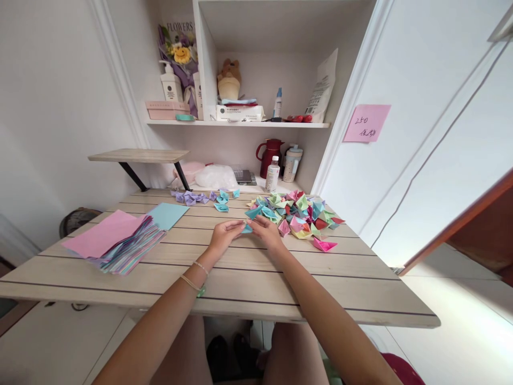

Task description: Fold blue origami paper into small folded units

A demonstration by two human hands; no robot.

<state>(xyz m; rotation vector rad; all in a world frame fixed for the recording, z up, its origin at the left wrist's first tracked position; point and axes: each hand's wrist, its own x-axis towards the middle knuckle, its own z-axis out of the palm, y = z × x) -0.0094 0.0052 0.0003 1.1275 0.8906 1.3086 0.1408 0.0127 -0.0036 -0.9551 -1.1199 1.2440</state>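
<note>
Between my two hands, just above the middle of the table, is a small piece of folded blue paper (247, 229). My left hand (225, 235) pinches its left side with thumb and fingers. On the other side, my right hand (267, 232) grips it, the fingers partly covering it. The fold's exact shape is mostly hidden. Close beyond my right hand lies a heap of folded paper boats (300, 214) in many colours. Several blue folded pieces (222, 200) and a row of purple folded pieces (190, 198) sit farther back, left of the heap.
A thick stack of coloured paper sheets (120, 240) lies on the left, beside a blue sheet (168, 215). A small raised shelf (138, 155) stands at the back left. Behind the heap are a clear bottle (272, 175), a red jug (271, 155) and a tumbler (292, 164).
</note>
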